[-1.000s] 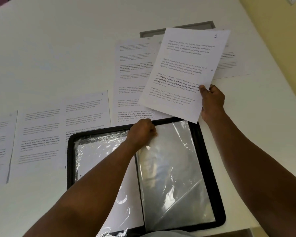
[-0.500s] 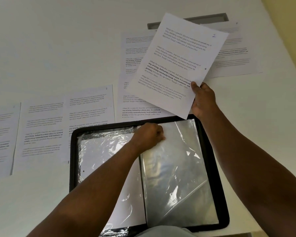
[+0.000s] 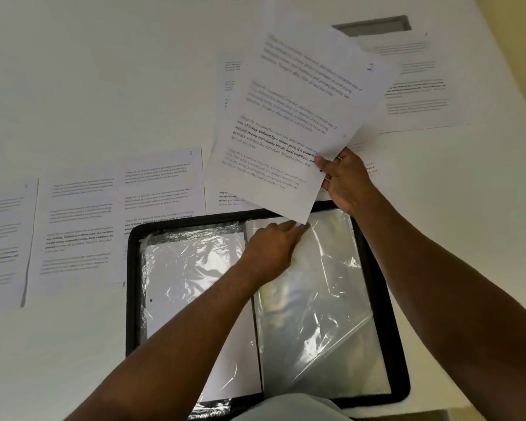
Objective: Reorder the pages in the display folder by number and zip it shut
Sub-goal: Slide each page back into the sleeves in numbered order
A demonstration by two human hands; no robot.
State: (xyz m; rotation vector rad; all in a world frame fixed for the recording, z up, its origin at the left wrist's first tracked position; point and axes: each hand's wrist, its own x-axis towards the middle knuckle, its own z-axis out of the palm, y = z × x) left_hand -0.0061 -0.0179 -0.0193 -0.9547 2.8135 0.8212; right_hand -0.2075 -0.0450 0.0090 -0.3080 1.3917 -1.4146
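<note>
White tabletop (image 3: 104, 86) carries it all. Your right hand (image 3: 345, 180) pinches the page marked 2 (image 3: 295, 123) at its near right edge, thumb on top, lifting it above the far end of the open display folder (image 3: 380, 299). Your left hand (image 3: 271, 250) has curled fingertips at the top of the empty right sleeve (image 3: 313, 299); whether they grip it, you cannot tell. Paper is light and floppy, the plastic slick, so hold near a corner. The left sleeve (image 3: 195, 284) already holds a sheet. Loose pages (image 3: 79, 226) lie beyond.
</note>
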